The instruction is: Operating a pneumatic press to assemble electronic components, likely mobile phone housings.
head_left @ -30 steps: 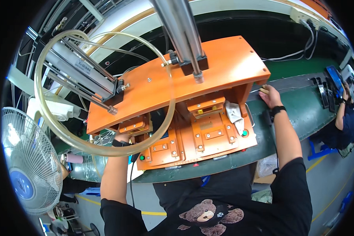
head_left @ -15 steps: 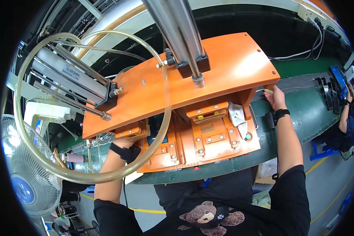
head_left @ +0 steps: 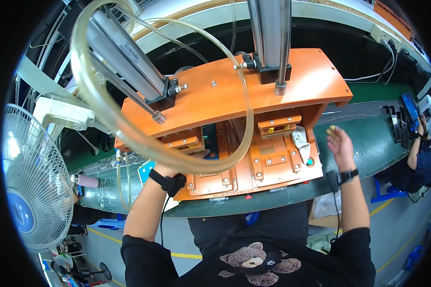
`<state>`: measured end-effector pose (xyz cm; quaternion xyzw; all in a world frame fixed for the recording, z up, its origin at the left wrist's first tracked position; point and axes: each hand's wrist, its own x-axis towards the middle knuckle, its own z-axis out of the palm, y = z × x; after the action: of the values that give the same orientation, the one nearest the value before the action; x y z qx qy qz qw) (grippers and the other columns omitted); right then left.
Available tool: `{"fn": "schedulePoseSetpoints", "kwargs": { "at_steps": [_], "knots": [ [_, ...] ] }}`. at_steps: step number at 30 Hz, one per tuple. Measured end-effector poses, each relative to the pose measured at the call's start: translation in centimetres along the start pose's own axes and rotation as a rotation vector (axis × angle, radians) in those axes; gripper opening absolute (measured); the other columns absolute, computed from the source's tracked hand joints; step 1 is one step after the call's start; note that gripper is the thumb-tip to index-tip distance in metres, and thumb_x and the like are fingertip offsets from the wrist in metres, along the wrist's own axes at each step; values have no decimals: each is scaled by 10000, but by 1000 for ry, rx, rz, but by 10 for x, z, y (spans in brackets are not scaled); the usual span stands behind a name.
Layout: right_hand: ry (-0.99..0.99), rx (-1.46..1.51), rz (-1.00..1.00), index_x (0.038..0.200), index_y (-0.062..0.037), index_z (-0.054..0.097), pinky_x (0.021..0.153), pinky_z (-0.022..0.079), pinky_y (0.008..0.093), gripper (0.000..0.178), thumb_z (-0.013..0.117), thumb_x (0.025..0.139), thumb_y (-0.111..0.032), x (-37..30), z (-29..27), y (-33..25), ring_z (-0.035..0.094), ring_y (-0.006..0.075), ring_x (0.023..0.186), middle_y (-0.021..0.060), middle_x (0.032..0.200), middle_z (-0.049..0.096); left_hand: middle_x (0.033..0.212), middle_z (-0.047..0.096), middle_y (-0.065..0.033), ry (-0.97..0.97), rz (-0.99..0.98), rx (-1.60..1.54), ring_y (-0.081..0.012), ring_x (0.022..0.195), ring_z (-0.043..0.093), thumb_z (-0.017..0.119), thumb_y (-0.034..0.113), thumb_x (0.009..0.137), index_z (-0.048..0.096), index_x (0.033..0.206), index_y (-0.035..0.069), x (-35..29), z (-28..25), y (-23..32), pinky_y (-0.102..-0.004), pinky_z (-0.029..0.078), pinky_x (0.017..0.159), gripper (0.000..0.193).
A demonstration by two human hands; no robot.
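Observation:
An orange press (head_left: 215, 103) with two upright air cylinders stands on the bench before me. My left hand (head_left: 198, 154) reaches in beneath its left pressing block (head_left: 184, 138), mostly hidden by a clear hose (head_left: 175, 162). Its fingertips lie beside a dark blue flat panel (head_left: 210, 142); whether they grip it cannot be seen. My right hand (head_left: 340, 146) is raised off the press's right side, fingers loosely curled and apart, with a yellowish cover on a fingertip. Nothing shows in it. A white cloth (head_left: 300, 143) hangs inside the press near a green button (head_left: 310, 162).
A white fan (head_left: 33, 191) stands at the left, near a pink cylinder (head_left: 87, 181) on the green bench (head_left: 364, 138). Black parts (head_left: 396, 125) rest at the far right, beside another person's arm (head_left: 414, 148). A cardboard box (head_left: 325, 213) sits below the bench edge.
My right hand has come away from the press's right side and toward me. The left hand has gone slightly farther in, showing fingertips by the panel. The whole view has shifted.

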<state>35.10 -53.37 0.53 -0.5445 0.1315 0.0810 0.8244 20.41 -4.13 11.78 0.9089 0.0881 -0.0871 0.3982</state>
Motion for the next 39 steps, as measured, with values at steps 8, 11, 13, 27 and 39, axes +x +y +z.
{"fn": "schedulePoseSetpoints", "kwargs": {
  "at_steps": [8, 11, 13, 27, 39],
  "knots": [
    [-14, -232, -421, 1281, 42, 568, 944, 469, 286, 330, 556, 989, -112, -116, 41, 57, 591, 132, 1069, 95, 1187, 639, 1235, 636, -157, 94, 227, 143, -284, 1154, 594, 799, 267, 793, 595, 1256, 17, -8, 0, 12, -356, 459, 997, 564],
    [-53, -194, -491, 1379, 59, 458, 1006, 441, 292, 402, 507, 1005, -79, -122, 57, 70, 564, 161, 1162, 121, 1279, 592, 1305, 596, -168, 95, 253, 140, -304, 1208, 557, 790, 275, 797, 593, 1268, 29, -13, 1, 23, -368, 432, 1034, 566],
    [-56, -179, -514, 1384, 61, 449, 1007, 440, 291, 402, 494, 1012, -83, -118, 60, 74, 563, 161, 1166, 123, 1283, 589, 1330, 579, -173, 89, 267, 118, -309, 1231, 540, 783, 282, 803, 590, 1276, 32, -16, -1, 23, -369, 420, 1048, 568],
    [31, -175, -634, 1360, 83, 471, 1033, 422, 317, 390, 394, 1042, -130, -105, 58, 89, 556, 190, 1185, 146, 1301, 579, 1281, 534, -237, 254, 524, 102, -418, 1195, 494, 568, 94, 894, 630, 1190, 18, -33, -4, -14, -441, 414, 1039, 311],
    [65, -90, -731, 1296, 78, 527, 976, 472, 313, 364, 429, 1037, -158, -102, 65, 104, 591, 172, 1110, 124, 1221, 621, 1413, 478, -224, 382, 551, 115, -359, 1343, 425, 582, 124, 927, 619, 1219, 33, -79, 11, -28, -417, 311, 1121, 307]
  ]
}}
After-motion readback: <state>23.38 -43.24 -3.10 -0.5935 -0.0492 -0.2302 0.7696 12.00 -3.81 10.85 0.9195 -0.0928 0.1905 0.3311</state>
